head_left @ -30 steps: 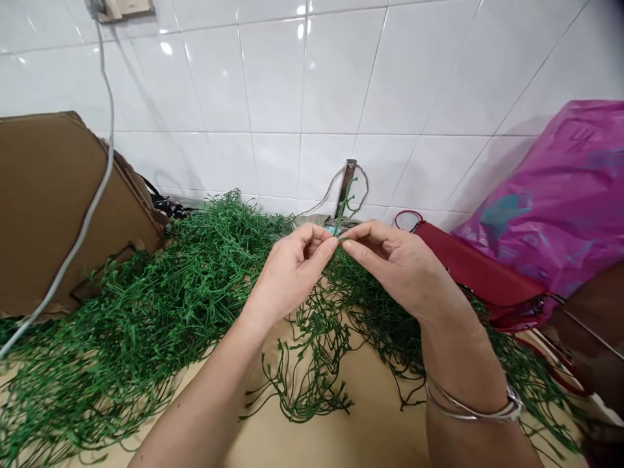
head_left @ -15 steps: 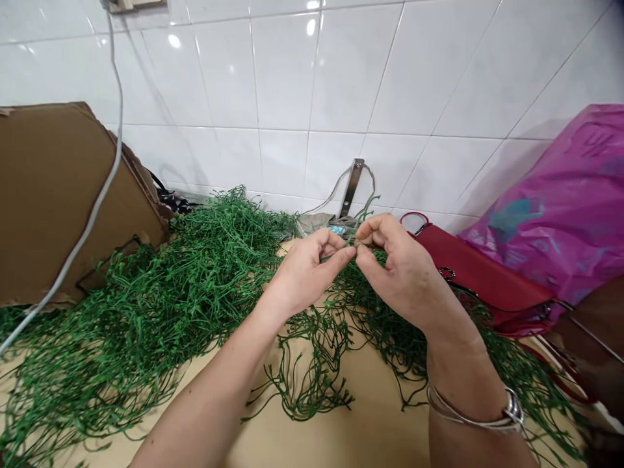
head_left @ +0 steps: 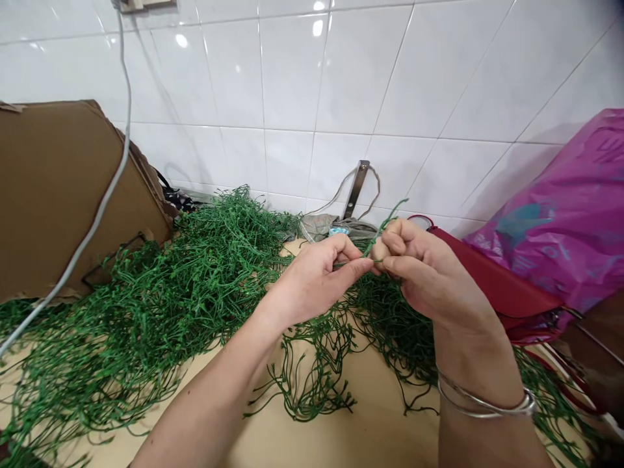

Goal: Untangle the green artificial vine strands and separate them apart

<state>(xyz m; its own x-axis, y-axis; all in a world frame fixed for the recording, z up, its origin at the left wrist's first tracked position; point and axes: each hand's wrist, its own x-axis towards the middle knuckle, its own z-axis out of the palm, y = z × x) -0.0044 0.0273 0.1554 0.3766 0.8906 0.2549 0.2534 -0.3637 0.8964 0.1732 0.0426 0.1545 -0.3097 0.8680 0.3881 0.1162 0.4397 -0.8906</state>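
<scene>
My left hand (head_left: 314, 283) and my right hand (head_left: 426, 273) meet in front of me, and the fingertips of both pinch a thin green artificial vine stem (head_left: 373, 250). Its tip sticks up and to the right past my right fingers. Below my hands, more strands of the green vine (head_left: 160, 305) lie in a tangled heap across the beige tabletop (head_left: 370, 432). Some strands hang in loose loops under my wrists. Several thin metal bangles (head_left: 487, 404) circle my right wrist.
A brown cardboard sheet (head_left: 63, 195) leans at the left, with a grey cable (head_left: 104, 192) hanging in front of it. A red handbag (head_left: 497, 289) and a pink plastic bag (head_left: 550, 224) sit at the right, against a white tiled wall (head_left: 341, 78).
My hands have moved slightly right and closed in on each other. My right fingers curl tighter, and the stem tip now leans right. The whole view has shifted slightly.
</scene>
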